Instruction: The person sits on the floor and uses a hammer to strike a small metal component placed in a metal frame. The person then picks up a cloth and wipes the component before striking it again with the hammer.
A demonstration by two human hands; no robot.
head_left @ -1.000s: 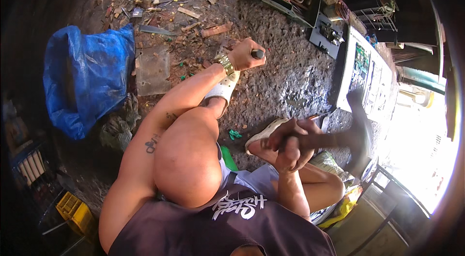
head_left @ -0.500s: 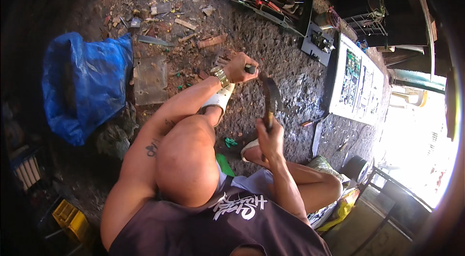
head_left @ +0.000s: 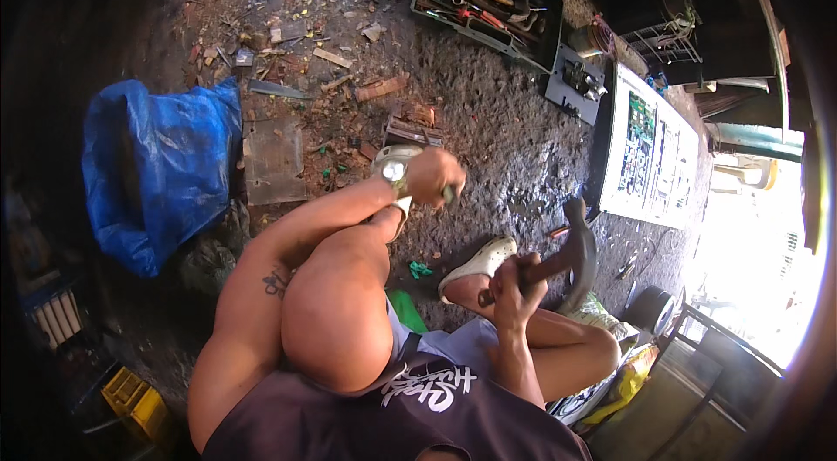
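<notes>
My left hand [head_left: 436,177] is closed round a short dark metal bar [head_left: 449,194], seen nearly end-on, with most of it hidden in the fist. On the ground just beyond that hand, by my left shoe [head_left: 403,156], lies a brown block-like piece [head_left: 413,132], partly covered by the hand. My right hand [head_left: 520,288] grips the handle of a hammer [head_left: 579,254]. The hammer is apart from the bar, off to the right above my right lower leg. Its dark curved head is turned away from the left hand.
A toolbox [head_left: 425,3] full of tools stands open at the far side. Right of it are a metal plate with parts [head_left: 567,93] and a white panel with circuit boards [head_left: 656,147]. A blue plastic sack [head_left: 166,173] sits at left. Wood scraps [head_left: 380,87] litter the ground.
The hammer has swung away from the bar, rightward and toward me, with my right hand. My left hand has shifted slightly nearer, its wrist turned. The brown piece shows more plainly.
</notes>
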